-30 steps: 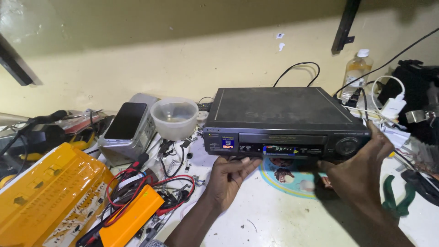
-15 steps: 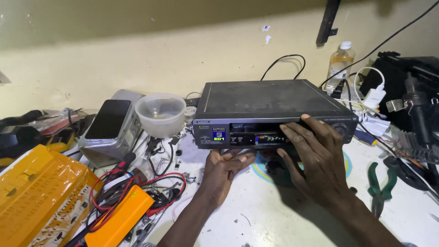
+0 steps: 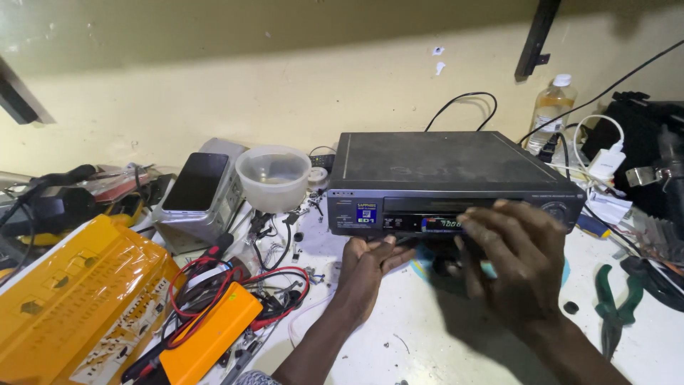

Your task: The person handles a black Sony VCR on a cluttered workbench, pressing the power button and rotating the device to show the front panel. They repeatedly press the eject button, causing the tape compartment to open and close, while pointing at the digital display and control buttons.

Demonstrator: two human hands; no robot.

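The black video recorder (image 3: 442,178) sits on the white worktop (image 3: 427,349) against the wall. The left hand (image 3: 367,267) lies open under its front edge; the right hand (image 3: 513,260) spreads open across the front panel. It looks heavy and rigid, best gripped by the underside corners.

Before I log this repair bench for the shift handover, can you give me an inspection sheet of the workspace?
Surface: white workbench, scuffed, crowded on the left.
Job's things: black video deck, front display lit, dusty top.
Clutter: orange box, orange meter, phone on a grey box, plastic bowl, green pliers, clear bottle, white charger.
Hands: left hand palm up under the deck's front edge; right hand spread over its front panel, empty.
Cables: red and black leads tangled; black cable behind the deck.
Surroundings: yellowish wall, black bracket.
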